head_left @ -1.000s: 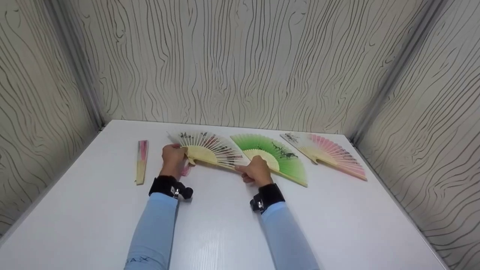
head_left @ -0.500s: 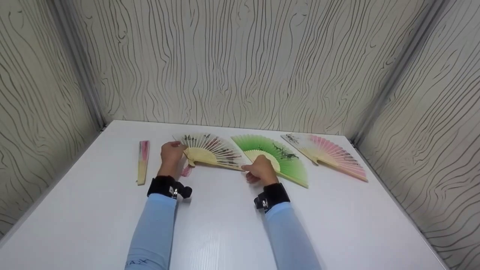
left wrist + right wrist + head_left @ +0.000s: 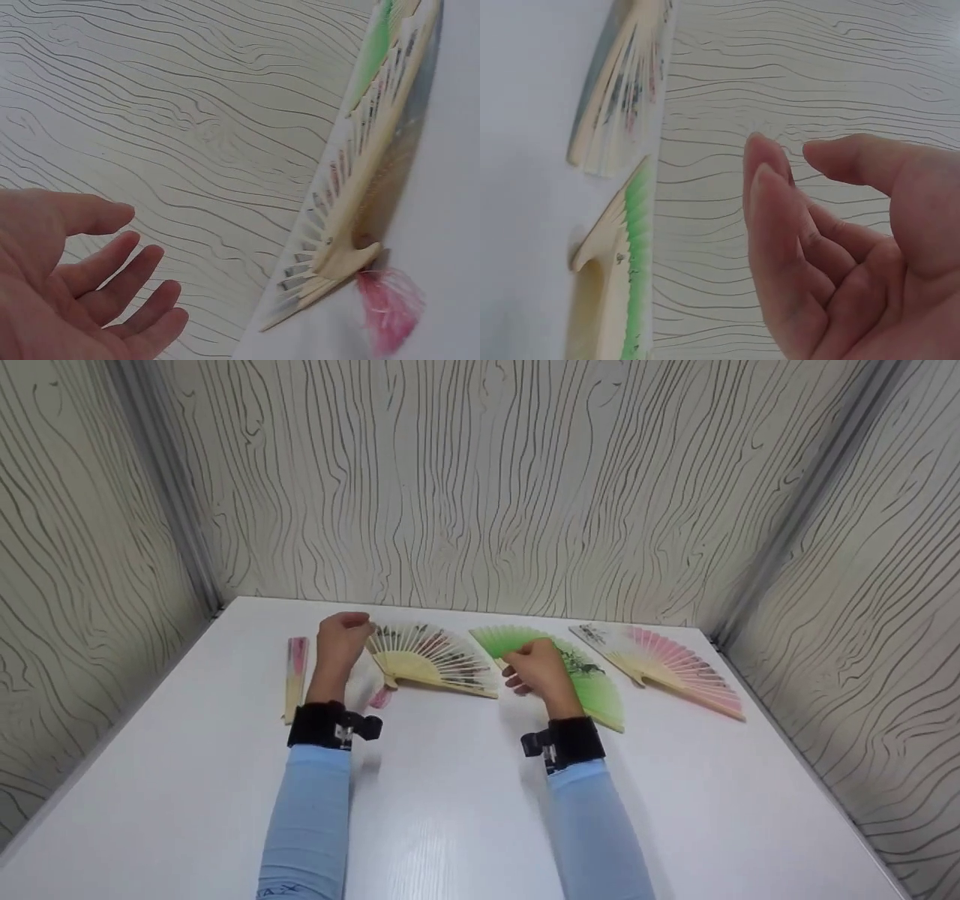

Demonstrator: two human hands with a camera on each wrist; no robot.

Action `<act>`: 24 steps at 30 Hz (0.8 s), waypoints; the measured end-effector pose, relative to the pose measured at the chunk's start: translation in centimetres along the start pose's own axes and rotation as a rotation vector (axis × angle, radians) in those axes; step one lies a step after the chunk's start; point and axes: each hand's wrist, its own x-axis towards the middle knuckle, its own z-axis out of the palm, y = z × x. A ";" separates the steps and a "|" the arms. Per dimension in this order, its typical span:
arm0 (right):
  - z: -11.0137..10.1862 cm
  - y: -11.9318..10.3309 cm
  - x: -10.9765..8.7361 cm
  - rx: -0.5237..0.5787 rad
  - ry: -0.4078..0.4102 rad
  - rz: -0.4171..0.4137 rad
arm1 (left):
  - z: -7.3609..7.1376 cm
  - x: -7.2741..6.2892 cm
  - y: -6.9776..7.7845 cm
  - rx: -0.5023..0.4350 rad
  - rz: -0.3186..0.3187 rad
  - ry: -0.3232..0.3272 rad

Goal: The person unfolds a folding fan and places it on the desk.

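Note:
My left hand (image 3: 341, 649) is raised beside the left edge of a spread white folding fan (image 3: 431, 656) with dark and red floral print. In the left wrist view its fingers (image 3: 124, 262) are loosely bent with nothing between them. The fan lies apart from them, a pink tassel (image 3: 391, 307) at its pivot end. My right hand (image 3: 541, 671) hovers over a spread green fan (image 3: 600, 697) and hides part of it. Seen from the right wrist, a gap separates thumb and fingertips (image 3: 769, 169), and they hold nothing.
A spread pink and white fan (image 3: 667, 667) lies at the right of the white table (image 3: 442, 795). At the left is a folded pink fan (image 3: 296, 679). Patterned wall panels (image 3: 480, 487) enclose the back and sides.
Both hands have let go of the white floral fan. The left has lifted up and away; the right has moved up and right, over the green fan. The white fan stays spread.

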 end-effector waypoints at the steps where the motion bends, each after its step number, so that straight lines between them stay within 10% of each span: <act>1: 0.0 -0.3 -0.2 0.015 -0.001 -0.019 | -0.4 -0.2 0.4 0.006 0.011 0.001; 10: 2.5 -2.0 -0.1 0.061 -0.077 -0.240 | -5.4 -1.7 1.8 0.043 -0.003 -0.059; 18: 8.4 -3.7 0.5 -0.026 -0.215 -0.298 | -9.2 -1.2 -1.2 -0.013 -0.099 0.062; 24: 14.0 -3.6 1.8 -0.162 -0.308 -0.313 | -9.0 -0.8 -3.8 0.174 -0.177 -0.156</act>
